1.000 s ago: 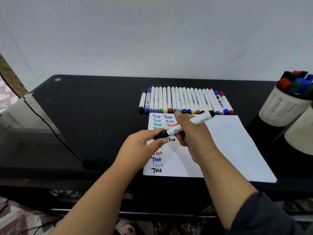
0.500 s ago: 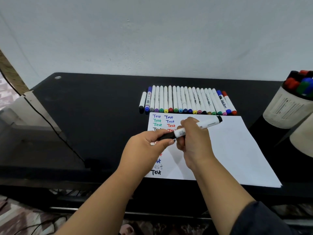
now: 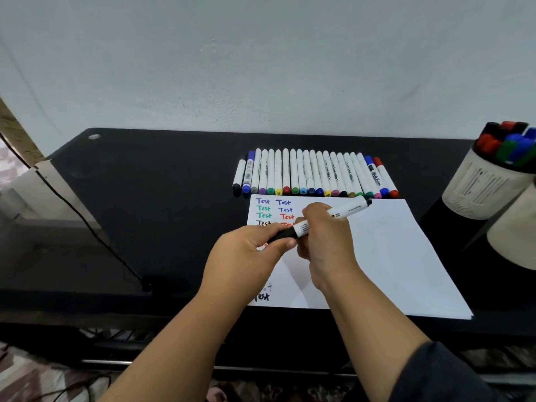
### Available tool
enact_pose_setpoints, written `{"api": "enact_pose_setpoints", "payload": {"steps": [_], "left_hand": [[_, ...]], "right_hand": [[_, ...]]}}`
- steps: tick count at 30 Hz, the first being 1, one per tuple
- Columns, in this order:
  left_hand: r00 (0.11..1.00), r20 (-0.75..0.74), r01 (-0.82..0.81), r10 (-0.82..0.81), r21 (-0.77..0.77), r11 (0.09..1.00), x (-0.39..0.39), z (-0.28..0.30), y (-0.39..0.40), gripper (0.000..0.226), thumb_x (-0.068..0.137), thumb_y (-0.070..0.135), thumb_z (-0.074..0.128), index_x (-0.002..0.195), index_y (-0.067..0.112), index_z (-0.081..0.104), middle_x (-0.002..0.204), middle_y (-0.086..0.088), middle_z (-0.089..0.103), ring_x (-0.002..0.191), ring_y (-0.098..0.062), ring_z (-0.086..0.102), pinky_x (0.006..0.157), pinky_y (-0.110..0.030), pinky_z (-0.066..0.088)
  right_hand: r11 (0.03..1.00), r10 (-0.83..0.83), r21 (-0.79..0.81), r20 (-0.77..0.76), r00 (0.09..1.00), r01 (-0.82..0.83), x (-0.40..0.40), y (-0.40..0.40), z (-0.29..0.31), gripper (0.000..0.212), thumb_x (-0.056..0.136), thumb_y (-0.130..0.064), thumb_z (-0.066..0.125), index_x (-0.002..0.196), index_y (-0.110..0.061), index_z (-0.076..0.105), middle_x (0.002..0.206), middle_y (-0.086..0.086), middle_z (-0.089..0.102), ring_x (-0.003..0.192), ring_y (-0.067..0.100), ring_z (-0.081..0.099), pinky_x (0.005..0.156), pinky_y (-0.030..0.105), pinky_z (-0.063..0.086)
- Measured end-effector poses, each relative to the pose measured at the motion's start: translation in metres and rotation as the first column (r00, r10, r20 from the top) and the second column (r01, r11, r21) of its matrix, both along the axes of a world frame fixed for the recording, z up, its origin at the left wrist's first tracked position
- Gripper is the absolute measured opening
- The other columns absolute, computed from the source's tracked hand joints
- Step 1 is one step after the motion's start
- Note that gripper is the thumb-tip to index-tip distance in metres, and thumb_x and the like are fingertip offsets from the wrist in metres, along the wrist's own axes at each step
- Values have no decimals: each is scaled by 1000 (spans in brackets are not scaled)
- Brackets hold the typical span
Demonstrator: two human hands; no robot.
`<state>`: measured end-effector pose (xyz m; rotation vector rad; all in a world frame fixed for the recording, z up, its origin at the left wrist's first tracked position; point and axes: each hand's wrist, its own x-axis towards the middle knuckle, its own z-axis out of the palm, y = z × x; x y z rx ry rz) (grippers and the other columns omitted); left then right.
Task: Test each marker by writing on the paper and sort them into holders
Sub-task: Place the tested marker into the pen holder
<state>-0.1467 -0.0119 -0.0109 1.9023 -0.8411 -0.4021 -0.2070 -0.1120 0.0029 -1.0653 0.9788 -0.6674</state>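
Your right hand (image 3: pixel 324 242) holds the marker (image 3: pixel 345 211) barrel, left hand (image 3: pixel 249 253) pinches its black cap (image 3: pixel 282 235) (pull straight).

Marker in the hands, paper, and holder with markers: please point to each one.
marker (image 3: pixel 348 210), head view, white barrel.
paper (image 3: pixel 385 256), head view, blank right part.
holder (image 3: pixel 481 187), head view, outer wall.

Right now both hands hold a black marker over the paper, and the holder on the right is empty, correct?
Not quite. The head view shows the holder on the right already has markers in it. Otherwise correct: left hand and right hand hold the black marker over the paper.
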Motion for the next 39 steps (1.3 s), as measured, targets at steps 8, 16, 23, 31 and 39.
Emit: {"api": "enact_pose_setpoints", "payload": {"steps": [8, 16, 23, 31, 39], "left_hand": [[992, -65, -98, 104, 93, 991, -13, 5, -8, 25, 89, 39, 60, 113, 40, 63, 79, 17, 59, 62, -7, 53, 40, -10, 37], [999, 2, -33, 33, 166, 986, -25, 25, -14, 25, 90, 40, 56, 112, 33, 66, 72, 13, 58, 62, -8, 51, 50, -21, 36], [987, -13, 163, -163, 145, 976, -41, 53, -43, 25, 91, 40, 54, 115, 42, 62, 102, 16, 63, 87, -5, 53, 66, -17, 39], [954, 106, 252, -280, 223, 942, -59, 45, -112, 44, 96, 47, 41, 138, 35, 44, 145, 9, 41, 135, -14, 34, 107, -31, 28], [826, 378, 172, -417, 536, 827, -68, 0, -178, 57, 101, 41, 30, 151, 21, 12, 158, 2, 10, 145, -14, 8, 115, -31, 14]], "right_hand": [[997, 63, -35, 19, 998, -62, -24, 2, 10, 25, 95, -35, 52, 91, -11, 57, 60, 2, 56, 48, 10, 39, 47, 23, 33], [453, -68, -742, -582, 811, -494, -59, -4, 15, 38, 96, -14, 49, 130, -31, 48, 116, -4, 43, 108, 10, 46, 78, 13, 41], [178, -317, -814, -580, 751, -553, -96, -39, 36, 28, 95, -15, 53, 122, -18, 56, 125, 2, 43, 109, 18, 44, 77, 23, 43], [307, -451, -920, -365, 815, -243, -163, -104, 61, 24, 93, -4, 51, 116, -8, 56, 122, 5, 50, 96, 17, 49, 74, 24, 38], [390, -517, -912, -328, 791, -123, -213, -157, 60, 23, 93, -10, 53, 115, -7, 54, 113, 6, 56, 105, 24, 52, 87, 36, 44]]}}
